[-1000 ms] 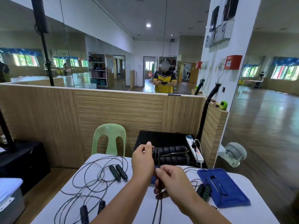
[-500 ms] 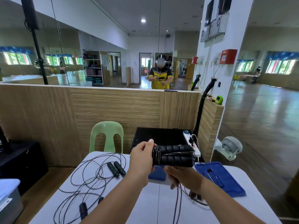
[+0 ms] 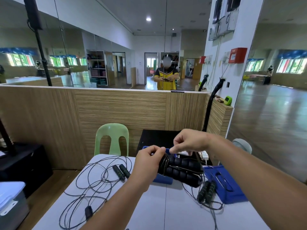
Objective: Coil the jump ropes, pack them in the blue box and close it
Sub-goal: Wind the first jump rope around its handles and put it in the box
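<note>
Your left hand (image 3: 148, 165) grips the paired jump rope handles (image 3: 181, 170). Your right hand (image 3: 191, 141) pinches its cord (image 3: 165, 162) just above them.

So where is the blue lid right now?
Head view: the blue lid lies flat on the right side of the table, just right of a pair of rope handles.
</note>
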`<action>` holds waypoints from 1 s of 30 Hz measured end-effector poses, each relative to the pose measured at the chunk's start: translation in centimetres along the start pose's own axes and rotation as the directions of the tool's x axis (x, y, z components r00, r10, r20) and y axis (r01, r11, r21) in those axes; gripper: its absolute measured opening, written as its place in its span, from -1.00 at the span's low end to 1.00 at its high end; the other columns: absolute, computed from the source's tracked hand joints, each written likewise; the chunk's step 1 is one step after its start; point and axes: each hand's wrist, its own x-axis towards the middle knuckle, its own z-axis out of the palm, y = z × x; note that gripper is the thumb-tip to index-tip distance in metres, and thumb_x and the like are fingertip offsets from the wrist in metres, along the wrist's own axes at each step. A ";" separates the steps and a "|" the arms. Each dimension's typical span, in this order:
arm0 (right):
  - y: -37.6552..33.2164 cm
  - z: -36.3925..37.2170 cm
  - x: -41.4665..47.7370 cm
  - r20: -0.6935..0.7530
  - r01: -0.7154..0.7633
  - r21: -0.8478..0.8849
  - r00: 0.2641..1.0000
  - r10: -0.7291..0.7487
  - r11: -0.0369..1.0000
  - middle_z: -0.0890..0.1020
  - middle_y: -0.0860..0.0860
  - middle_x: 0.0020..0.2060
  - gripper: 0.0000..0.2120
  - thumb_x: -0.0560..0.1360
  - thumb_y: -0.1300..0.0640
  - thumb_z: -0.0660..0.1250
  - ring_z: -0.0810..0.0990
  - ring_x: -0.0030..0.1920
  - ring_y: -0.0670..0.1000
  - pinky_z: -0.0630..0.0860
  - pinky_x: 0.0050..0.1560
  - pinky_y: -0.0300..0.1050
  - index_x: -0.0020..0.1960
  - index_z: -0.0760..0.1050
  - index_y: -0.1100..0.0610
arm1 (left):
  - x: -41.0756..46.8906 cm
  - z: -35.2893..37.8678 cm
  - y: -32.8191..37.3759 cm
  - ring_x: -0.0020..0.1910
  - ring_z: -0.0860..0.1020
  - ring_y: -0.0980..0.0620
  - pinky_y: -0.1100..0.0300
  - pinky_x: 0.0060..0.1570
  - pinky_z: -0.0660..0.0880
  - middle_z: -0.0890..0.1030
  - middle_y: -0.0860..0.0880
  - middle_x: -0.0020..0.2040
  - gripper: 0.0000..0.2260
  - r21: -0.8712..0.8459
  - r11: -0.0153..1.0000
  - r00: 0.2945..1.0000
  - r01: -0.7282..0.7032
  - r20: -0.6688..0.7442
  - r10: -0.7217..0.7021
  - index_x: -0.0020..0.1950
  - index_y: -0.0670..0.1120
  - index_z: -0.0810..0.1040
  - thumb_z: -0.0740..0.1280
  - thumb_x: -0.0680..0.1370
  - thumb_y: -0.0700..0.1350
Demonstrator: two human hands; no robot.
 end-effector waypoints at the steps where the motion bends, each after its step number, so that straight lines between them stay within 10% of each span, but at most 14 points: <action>1: -0.4 -0.3 -0.1 -0.004 -0.003 -0.018 1.000 0.003 1.000 0.38 -0.04 -0.44 -0.60 0.53 -0.10 0.47 0.40 -0.38 -0.07 0.50 -0.30 -0.15 -0.28 0.51 0.19 | 0.1 0.0 -0.1 -0.53 0.46 0.18 0.32 -0.57 0.31 0.53 0.06 -0.44 -0.77 0.004 1.000 1.000 -0.007 -0.005 0.007 -0.07 -0.20 0.65 0.34 0.65 -0.06; 15: -3.7 3.7 -2.7 -0.097 -0.124 0.396 0.979 0.176 0.910 0.46 0.00 -0.45 -0.70 0.62 0.19 0.17 0.30 -0.49 -0.07 0.24 -0.48 -0.21 -0.20 0.60 0.19 | 1.6 -0.4 -2.8 -0.40 0.40 0.09 0.17 -0.34 0.32 0.47 0.11 -0.45 -0.70 0.135 0.990 0.971 -0.026 -0.234 0.057 -0.29 -0.03 0.57 0.34 0.61 0.04; 30: -2.4 13.5 -4.3 -0.229 0.081 0.840 0.949 0.216 0.536 0.47 0.04 -0.42 -0.73 0.68 0.06 0.26 0.35 -0.46 -0.06 0.28 -0.49 -0.22 -0.13 0.55 0.15 | 3.0 1.0 -1.6 -0.40 0.43 0.04 0.09 -0.28 0.38 0.52 0.01 -0.44 -0.69 -0.004 0.997 0.918 -0.072 -0.390 0.065 -0.30 -0.06 0.62 0.36 0.60 0.02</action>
